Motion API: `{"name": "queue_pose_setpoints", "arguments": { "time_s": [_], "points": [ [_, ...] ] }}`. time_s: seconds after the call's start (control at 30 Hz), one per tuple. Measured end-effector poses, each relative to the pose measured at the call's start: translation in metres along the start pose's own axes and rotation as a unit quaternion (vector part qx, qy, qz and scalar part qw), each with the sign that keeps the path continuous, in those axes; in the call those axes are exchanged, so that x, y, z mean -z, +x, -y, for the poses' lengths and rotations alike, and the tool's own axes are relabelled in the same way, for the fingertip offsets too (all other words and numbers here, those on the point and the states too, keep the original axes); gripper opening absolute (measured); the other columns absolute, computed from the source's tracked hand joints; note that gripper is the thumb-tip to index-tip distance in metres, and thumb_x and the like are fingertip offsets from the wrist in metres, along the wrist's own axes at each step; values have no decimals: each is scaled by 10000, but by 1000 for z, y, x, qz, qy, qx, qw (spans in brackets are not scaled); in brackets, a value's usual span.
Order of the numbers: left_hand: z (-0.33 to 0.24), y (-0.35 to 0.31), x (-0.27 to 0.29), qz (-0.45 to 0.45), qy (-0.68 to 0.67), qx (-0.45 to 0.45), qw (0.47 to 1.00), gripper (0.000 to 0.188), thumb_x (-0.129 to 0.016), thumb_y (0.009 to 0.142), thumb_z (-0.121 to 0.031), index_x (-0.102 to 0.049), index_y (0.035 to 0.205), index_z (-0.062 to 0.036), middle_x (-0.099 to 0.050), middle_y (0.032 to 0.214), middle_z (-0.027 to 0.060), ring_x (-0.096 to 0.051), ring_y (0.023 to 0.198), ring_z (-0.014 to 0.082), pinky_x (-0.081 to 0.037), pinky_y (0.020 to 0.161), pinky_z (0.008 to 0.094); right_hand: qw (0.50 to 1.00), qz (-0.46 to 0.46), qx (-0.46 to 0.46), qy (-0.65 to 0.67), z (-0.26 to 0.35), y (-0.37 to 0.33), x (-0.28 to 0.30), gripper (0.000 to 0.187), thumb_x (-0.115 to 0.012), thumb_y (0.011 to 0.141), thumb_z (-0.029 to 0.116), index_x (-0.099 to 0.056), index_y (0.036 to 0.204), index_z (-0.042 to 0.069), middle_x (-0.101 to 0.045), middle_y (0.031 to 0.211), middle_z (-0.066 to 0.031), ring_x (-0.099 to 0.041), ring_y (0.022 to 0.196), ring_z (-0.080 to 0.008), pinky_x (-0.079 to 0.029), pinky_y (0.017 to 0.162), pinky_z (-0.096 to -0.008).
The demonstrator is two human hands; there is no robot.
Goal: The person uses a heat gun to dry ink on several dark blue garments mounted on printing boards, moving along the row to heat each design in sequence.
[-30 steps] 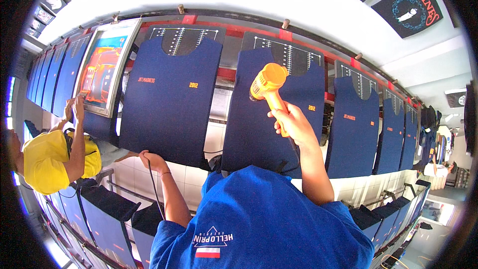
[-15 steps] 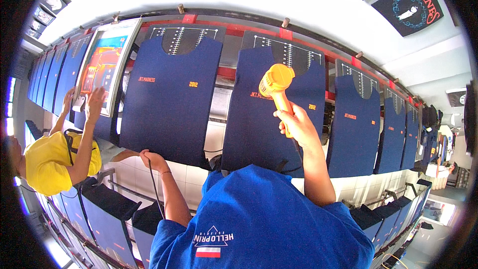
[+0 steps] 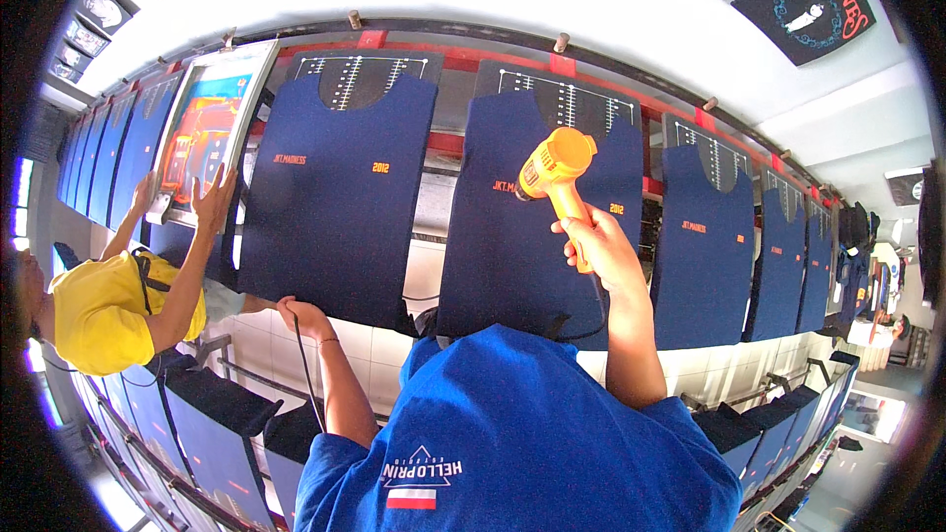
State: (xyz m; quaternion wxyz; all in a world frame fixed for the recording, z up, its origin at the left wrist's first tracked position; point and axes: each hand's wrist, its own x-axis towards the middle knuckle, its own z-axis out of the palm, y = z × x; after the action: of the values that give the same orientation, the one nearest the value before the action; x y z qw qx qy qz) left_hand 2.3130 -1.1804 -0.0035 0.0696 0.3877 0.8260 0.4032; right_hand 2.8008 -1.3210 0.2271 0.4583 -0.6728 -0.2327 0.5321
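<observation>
My right hand is wrapped round the grip of a yellow-orange heat gun. The gun hovers over a navy shirt panel on a dark board, its nozzle end toward the small orange print on the panel's left; part of that print is hidden behind the gun. At the lower left, my left hand is closed on a thin black cord, beside the bottom edge of another navy shirt panel. That panel bears two small orange prints.
At the left, a person in a yellow shirt has both hands at a metal-framed printing screen. More boards with navy panels run to both sides along a red and black rail. Behind me stands another row of panels.
My right hand and the heat gun have shifted slightly right, with the gun turned a little. The co-worker's raised hand has moved right along the screen. My left hand stays put.
</observation>
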Motion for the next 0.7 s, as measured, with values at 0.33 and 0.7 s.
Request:
{"name": "queue_pose_setpoints", "arguments": {
  "time_s": [0.33,0.7],
  "points": [
    [-7,-2,2,6,-15,4,1000,280,-403,881,-156,-621,903,17,-650,913,199,-594,864,356,-458,830,436,1000,-13,5,4,-5,-5,12,357,-573,947,178,-528,1253,0,-650,944,-48,-567,617,-74,-501,528,-223],
    [36,26,8,120,-79,-34,989,234,-404,852,-134,-611,861,-25,-603,782,124,-537,716,224,-454,697,366,1000,-3,-1,5,-12,-6,31,360,-565,940,184,-529,1246,0,-651,966,-60,-573,612,-83,-497,514,-228]
  ]
}}
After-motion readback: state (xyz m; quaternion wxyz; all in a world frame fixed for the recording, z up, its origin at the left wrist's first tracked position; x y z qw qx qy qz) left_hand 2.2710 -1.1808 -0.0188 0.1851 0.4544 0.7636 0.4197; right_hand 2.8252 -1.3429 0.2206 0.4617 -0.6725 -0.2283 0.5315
